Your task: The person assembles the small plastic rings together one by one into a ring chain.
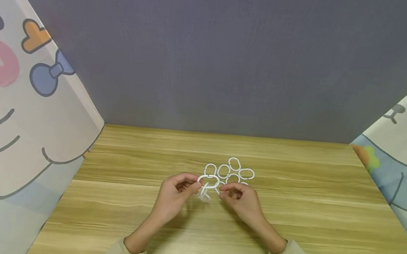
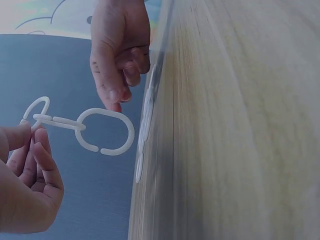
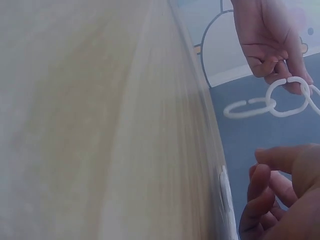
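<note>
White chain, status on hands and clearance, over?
Left hand pinches three-link white chain. Right hand holding nothing. More white links on table. No obstruction visible.

Head view looks down from above; low, nearer, sideways wrist views share the chain (image 2: pixel 67 122).

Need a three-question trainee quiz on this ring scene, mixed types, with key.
1. Which hand grips the chain of white rings?
A) right
B) both
C) left

2. True or false: loose rings lie on the table.

3. Fill in: the left wrist view shows ____ rings joined in the chain.

Key:
1. C. The left hand pinches one ring of it; the right hand holds nothing.
2. True. The head view shows them in a loose cluster.
3. Three: the pinched one, a middle one and the one at the far end.
</note>
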`<state>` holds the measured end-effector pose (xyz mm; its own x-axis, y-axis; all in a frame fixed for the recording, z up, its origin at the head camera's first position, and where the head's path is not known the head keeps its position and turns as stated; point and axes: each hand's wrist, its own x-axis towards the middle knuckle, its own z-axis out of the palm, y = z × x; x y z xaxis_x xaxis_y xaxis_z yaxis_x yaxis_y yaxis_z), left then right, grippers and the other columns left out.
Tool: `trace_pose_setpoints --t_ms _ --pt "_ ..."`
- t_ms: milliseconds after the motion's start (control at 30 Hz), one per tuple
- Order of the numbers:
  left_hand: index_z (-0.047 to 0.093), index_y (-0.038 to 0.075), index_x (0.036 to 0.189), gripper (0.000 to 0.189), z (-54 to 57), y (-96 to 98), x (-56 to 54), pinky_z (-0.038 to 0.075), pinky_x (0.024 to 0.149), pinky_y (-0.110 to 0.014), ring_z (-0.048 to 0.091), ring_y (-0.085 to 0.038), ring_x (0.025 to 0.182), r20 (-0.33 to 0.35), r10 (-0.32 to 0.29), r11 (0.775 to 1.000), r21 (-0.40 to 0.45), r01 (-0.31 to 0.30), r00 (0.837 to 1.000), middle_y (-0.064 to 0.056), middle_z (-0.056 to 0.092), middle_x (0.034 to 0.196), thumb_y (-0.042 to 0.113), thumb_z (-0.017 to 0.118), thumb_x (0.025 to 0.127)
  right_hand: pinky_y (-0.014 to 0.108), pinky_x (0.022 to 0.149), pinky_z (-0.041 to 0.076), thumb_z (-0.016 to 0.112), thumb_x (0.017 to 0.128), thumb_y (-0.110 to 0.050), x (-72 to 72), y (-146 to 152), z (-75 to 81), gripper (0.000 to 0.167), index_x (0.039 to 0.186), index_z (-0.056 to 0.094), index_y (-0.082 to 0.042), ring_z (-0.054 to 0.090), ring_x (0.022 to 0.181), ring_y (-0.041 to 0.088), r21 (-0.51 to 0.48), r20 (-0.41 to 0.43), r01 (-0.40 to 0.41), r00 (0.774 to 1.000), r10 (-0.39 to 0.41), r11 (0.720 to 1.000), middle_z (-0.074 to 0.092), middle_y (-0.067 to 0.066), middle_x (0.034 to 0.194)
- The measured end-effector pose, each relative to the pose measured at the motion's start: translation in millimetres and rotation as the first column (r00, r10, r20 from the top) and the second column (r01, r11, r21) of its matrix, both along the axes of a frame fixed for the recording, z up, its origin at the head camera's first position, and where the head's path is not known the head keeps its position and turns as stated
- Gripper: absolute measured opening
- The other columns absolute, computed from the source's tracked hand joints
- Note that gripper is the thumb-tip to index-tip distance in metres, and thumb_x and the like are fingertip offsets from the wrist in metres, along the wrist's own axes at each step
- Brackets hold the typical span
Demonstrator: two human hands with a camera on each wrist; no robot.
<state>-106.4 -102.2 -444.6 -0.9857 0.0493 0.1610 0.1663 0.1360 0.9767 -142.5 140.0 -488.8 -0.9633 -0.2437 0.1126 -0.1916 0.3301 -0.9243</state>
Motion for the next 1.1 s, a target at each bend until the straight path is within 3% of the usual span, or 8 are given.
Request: trace_pose_setpoints --t_ms 433,667,800,1100 --pt "0.082 0.001 0.11 0.01 0.0 0.0 -0.7 0.056 0.074 -0.02 0.072 -0.011 0.083 0.004 -0.006 1.0 0.009 0.006 1.0 -0.011 0.081 0.1 0.005 0.08 0.102 0.018 0.057 0.044 0.088 0.087 -0.001 0.0 0.3 -4.4 0.012 0.098 0.083 0.0 0.056 0.062 0.001 0.092 0.016 0.004 1.0 -0.005 0.996 0.072 -0.001 0.081" --pt "0.082 0.001 0.11 0.009 -0.4 0.8 -1.1 0.054 0.073 -0.02 0.072 -0.009 0.082 0.001 0.002 1.0 0.011 -0.002 1.0 -0.012 0.081 0.101 0.005 0.081 0.101 0.021 0.072 0.049 0.091 0.085 -0.005 -0.6 3.0 -6.7 0.009 0.089 0.084 -0.008 0.059 0.077 0.002 0.205 -0.016 -0.017 1.0 0.02 0.979 0.07 -0.008 0.078" --pt "0.082 -0.001 0.11 0.01 -0.8 1.1 -1.0 0.055 0.073 -0.02 0.071 -0.009 0.081 0.0 0.0 1.0 0.02 0.0 1.0 -0.013 0.081 0.1 0.004 0.08 0.101 0.021 0.07 0.049 0.092 0.083 -0.004 -0.6 4.5 -7.2 0.013 0.083 0.082 -0.012 0.06 0.075 0.003 0.223 -0.008 -0.045 0.999 0.048 0.974 0.067 -0.009 0.075" --pt "0.081 -0.004 0.11 0.011 -2.1 1.6 -2.0 0.056 0.073 -0.02 0.072 -0.008 0.081 -0.018 -0.003 1.0 0.025 0.003 1.0 -0.015 0.081 0.101 0.004 0.08 0.102 0.021 0.065 0.048 0.092 0.082 -0.002 1.7 6.5 -6.2 0.022 0.076 0.076 -0.017 0.055 0.07 -0.001 0.278 -0.106 -0.09 0.987 0.124 0.956 0.064 -0.012 0.072"
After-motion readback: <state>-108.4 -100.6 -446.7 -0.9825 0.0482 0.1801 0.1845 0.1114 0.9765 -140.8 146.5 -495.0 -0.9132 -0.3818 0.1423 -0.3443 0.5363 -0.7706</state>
